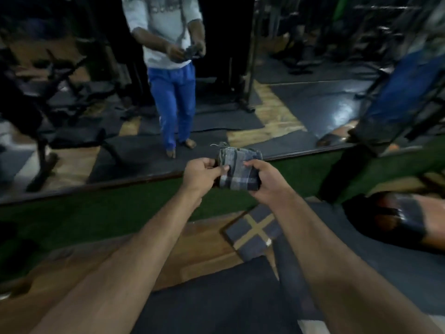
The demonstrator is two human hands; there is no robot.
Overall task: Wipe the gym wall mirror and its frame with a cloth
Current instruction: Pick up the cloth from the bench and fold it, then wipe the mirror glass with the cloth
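Note:
A folded grey-and-blue checked cloth (238,168) is held in front of me with both hands. My left hand (201,174) pinches its left edge, thumb on top. My right hand (267,180) grips its right side, fingers curled underneath. The wall mirror (301,104) fills the upper half of the view and shows a person in a white top and blue trousers holding the same cloth. The mirror's dark lower frame (120,183) runs slanting across the middle, just beyond the cloth.
A strip of green turf (96,213) lies below the mirror frame. Wooden flooring (204,244) and dark rubber mats (216,297) are underfoot. A dark weight plate (395,220) lies at the right. Gym benches and machines appear reflected at the left and right.

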